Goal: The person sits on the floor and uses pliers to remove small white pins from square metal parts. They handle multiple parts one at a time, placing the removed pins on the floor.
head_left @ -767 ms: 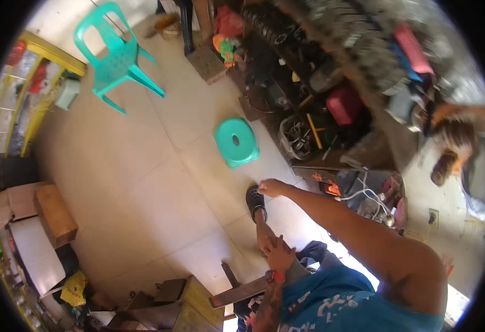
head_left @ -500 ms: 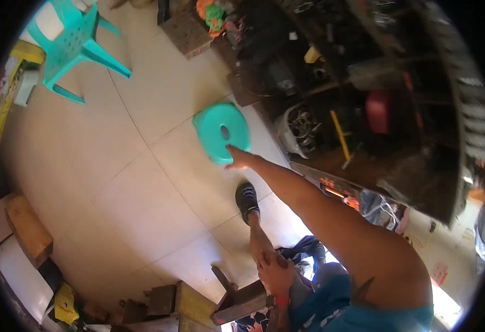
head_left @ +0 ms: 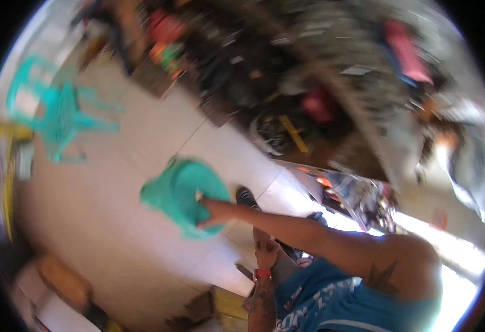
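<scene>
My right hand grips a teal plastic stool, with fingers at the middle of its round seat. The stool is tilted, its legs pointing to the left, and appears lifted off the floor. Motion blurs its outline and part of my fingers. My left hand rests on my bent leg near the knee, holding no object; a red band circles that wrist. My dark shoe shows just beyond my right forearm.
A teal plastic chair stands at the far left on the tiled floor. Dark cluttered shelving runs along the right, with a yellow-handled tool on it. A wooden block lies at the lower left.
My right hand has taken hold of the stool and brought it nearer and to the left, tilting it. The view has turned, so the chair and shelving appear shifted. My left hand stays on my leg.
</scene>
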Motion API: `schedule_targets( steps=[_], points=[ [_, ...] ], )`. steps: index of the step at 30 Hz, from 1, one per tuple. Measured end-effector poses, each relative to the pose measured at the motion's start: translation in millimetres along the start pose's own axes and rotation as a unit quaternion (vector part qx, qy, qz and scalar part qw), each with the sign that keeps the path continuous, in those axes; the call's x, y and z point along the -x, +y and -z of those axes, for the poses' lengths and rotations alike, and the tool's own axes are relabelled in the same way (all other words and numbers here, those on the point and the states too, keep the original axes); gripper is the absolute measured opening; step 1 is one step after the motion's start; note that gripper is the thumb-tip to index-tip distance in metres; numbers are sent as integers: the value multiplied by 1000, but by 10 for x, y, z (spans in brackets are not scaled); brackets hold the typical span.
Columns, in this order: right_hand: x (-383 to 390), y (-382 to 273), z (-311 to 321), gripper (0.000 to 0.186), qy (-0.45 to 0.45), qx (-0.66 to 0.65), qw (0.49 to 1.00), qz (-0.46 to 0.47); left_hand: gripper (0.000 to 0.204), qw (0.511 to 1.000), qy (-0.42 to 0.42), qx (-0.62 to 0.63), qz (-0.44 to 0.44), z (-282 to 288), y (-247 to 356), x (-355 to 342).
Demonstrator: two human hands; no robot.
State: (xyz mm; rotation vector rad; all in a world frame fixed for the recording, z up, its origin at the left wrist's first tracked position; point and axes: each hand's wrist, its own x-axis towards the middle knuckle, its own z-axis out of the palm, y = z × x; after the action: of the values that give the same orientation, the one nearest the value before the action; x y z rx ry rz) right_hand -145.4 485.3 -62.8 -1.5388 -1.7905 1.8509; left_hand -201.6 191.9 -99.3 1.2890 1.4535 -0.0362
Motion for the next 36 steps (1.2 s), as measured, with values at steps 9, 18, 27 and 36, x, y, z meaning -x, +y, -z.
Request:
schedule_targets(
  steps=[9,18,27,36],
  points=[
    [3573,-1888,1412,104,47,-28,998,-20,57,938,-303,-158,-53,1248,401,-329],
    [6174,-1298,1211,102,195,-56,977,-68,58,847,-368,-383,24,1601,1720,-782],
    [8853,-1245,-731,106,515,-202,725,-410,59,697,-448,-555,-77,803,3017,-600],
    [10458,-864,-3128,90,879,-243,234,-337,45,619,-610,-463,-175,-1145,4652,1825]
  ],
)
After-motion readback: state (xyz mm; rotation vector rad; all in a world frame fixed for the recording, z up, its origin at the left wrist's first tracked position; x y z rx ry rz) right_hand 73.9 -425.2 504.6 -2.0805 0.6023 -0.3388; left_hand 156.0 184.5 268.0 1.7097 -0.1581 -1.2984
